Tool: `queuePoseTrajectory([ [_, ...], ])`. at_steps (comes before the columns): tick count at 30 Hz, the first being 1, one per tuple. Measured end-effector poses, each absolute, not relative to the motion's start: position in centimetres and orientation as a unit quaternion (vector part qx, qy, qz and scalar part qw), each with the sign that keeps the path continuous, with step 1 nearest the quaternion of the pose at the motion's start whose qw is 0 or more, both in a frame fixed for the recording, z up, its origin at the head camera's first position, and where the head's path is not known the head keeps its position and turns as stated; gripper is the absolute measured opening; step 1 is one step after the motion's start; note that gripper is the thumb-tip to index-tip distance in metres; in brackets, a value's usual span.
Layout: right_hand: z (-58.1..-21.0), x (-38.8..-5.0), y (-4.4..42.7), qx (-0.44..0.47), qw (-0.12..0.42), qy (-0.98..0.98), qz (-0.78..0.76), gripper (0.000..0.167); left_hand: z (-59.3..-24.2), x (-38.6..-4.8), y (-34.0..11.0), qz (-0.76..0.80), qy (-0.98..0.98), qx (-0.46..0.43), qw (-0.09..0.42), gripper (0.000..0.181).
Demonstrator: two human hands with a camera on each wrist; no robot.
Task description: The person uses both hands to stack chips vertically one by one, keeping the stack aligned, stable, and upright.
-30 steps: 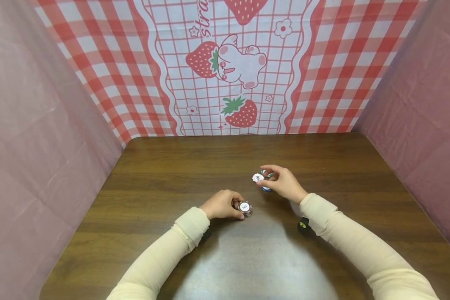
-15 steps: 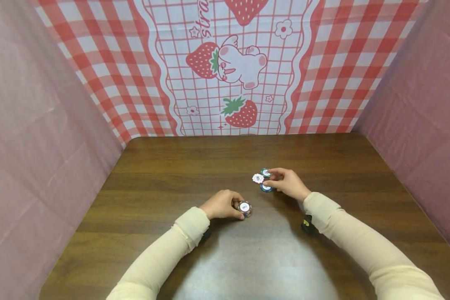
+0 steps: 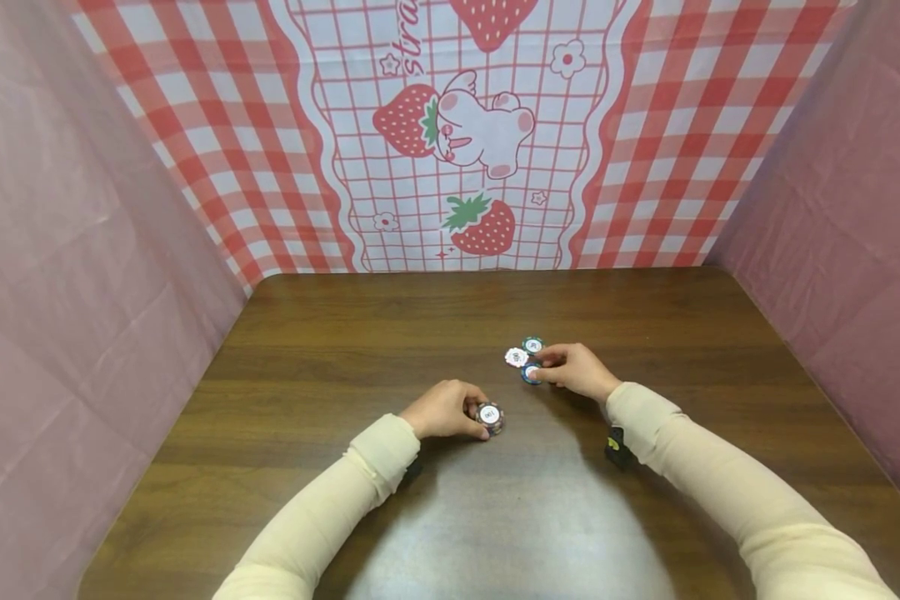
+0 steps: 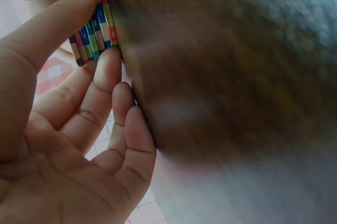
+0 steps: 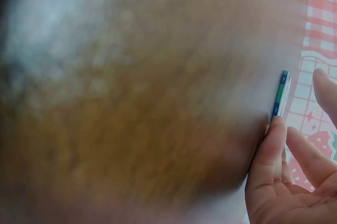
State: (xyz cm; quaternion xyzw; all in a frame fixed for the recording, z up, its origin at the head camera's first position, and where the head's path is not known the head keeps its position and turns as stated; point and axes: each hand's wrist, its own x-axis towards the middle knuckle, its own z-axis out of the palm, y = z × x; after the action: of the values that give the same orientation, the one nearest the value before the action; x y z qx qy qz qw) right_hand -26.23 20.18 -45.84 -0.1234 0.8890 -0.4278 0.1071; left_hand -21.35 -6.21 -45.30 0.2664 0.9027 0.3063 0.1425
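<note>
In the head view my left hand (image 3: 446, 408) grips a short stack of poker chips (image 3: 489, 415) between thumb and fingers; the top chip has a dark rim and a white centre marked 100. The left wrist view shows the stack's coloured edges (image 4: 95, 31) with the thumb across it. Farther back and to the right lie a white chip (image 3: 516, 357), a green-rimmed chip (image 3: 533, 344) and a blue-rimmed chip (image 3: 528, 374), close together. My right hand (image 3: 579, 372) is beside them, thumb over the blue-rimmed chip. In the right wrist view its thumb (image 5: 325, 89) stands apart from the chip edges (image 5: 281, 92).
The brown wooden table (image 3: 330, 333) lies beneath both hands. A red-checked strawberry cloth (image 3: 645, 150) hangs behind it. Pink cloth walls stand at the left (image 3: 105, 250) and right (image 3: 832, 250). A dark strap device (image 3: 617, 446) sits under the right wrist.
My right hand has drawn back to the right from the white chip and lowered toward the blue-rimmed one, uncovering the green-rimmed chip. The left hand and its stack have stayed still.
</note>
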Motion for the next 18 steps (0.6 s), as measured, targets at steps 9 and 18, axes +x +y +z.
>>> queuePoseTrajectory([
  [9, -45.82, -26.29, 19.95, -0.143, 0.094, 0.912, -0.372, 0.045, -45.24, -21.33, -6.19, 0.311, 0.901, 0.265, 0.145, 0.034],
  [18, -45.88, -26.22, 19.64, -0.171, 0.05, 0.93, -0.321, 0.043, -45.34, -21.35, -6.25, 0.314, 0.9, 0.265, 0.147, 0.033],
])
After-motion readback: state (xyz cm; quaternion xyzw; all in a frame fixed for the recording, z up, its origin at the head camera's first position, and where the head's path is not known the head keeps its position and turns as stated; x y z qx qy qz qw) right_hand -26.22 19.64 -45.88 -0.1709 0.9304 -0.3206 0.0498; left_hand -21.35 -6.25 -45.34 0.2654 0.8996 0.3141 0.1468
